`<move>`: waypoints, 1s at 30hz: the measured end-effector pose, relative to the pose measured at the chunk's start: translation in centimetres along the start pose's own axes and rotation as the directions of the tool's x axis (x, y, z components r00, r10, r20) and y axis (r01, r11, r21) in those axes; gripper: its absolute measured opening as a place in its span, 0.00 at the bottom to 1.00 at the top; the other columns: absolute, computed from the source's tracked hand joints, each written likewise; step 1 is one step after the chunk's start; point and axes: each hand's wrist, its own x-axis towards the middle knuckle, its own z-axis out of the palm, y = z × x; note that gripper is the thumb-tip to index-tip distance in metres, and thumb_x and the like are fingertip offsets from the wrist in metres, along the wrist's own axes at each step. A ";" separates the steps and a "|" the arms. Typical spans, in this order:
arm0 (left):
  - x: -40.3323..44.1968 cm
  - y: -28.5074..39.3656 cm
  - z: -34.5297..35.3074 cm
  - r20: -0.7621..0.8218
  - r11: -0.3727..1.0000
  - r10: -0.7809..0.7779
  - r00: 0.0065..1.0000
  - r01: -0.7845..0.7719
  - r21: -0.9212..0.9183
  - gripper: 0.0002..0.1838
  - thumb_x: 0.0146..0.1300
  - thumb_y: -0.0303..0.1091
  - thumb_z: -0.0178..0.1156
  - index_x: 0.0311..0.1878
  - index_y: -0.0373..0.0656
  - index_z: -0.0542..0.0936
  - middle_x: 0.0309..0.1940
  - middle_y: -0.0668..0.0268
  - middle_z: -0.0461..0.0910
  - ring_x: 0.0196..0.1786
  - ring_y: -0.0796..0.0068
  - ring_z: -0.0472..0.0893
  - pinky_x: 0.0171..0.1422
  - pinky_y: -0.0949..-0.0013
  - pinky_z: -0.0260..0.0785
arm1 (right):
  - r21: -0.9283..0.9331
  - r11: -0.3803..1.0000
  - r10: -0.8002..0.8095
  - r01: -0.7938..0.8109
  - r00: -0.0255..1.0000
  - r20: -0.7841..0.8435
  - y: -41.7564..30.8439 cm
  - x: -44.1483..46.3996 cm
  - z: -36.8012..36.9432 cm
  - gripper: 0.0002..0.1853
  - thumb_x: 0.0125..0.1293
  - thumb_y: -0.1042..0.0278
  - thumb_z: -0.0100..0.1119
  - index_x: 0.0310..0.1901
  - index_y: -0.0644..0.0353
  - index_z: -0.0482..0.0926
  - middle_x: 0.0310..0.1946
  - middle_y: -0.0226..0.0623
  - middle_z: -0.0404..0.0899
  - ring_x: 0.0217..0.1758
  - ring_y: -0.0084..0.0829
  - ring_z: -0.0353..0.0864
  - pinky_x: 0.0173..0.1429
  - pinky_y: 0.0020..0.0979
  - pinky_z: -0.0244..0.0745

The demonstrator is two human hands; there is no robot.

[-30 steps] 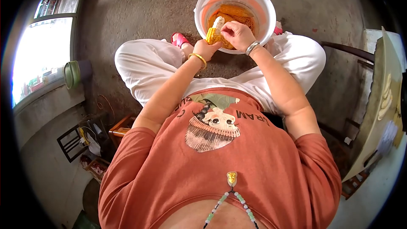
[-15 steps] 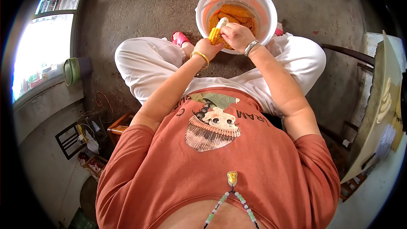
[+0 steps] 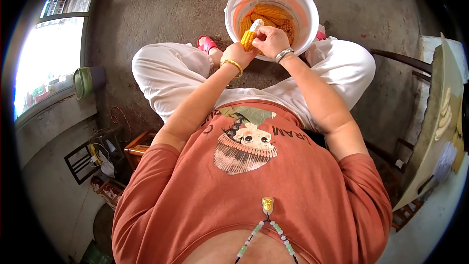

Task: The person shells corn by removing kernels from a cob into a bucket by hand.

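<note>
Part-bare corn cob [image 3: 248, 40], held up over the near side of the white bucket [image 3: 313, 17]!
And what a look: glossy yellow kernels in tight rows below, 1 pale, bare tip above, the whole tilted. The left hand [image 3: 241, 54] grips its lower end; the right hand's [image 3: 271, 42] fingers bunch against its side, pinching or not, we cannot tell. Deeper-orange cobs [image 3: 271, 11] lie inside the bucket.

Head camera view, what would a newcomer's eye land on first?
Likely the rust-red T-shirt with its cartoon print, filling the lower middle. Above it, the left hand grips a partly bared yellow corn cob, the right hand against it, at the near side of a round white plastic bucket containing orange corn ears.
</note>
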 end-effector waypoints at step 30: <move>-0.8 -2.0 0.6 0.377 0.490 0.013 0.926 0.323 -0.810 0.17 0.57 0.45 0.65 0.25 0.44 0.72 0.13 0.73 0.65 0.11 0.82 0.62 0.13 0.74 0.50 | 0.069 0.984 0.168 -0.165 0.985 -0.038 4.4 1.8 -1.5 0.12 0.55 0.58 0.60 0.32 0.59 0.81 0.27 0.43 0.81 0.32 0.39 0.81 0.40 0.34 0.75</move>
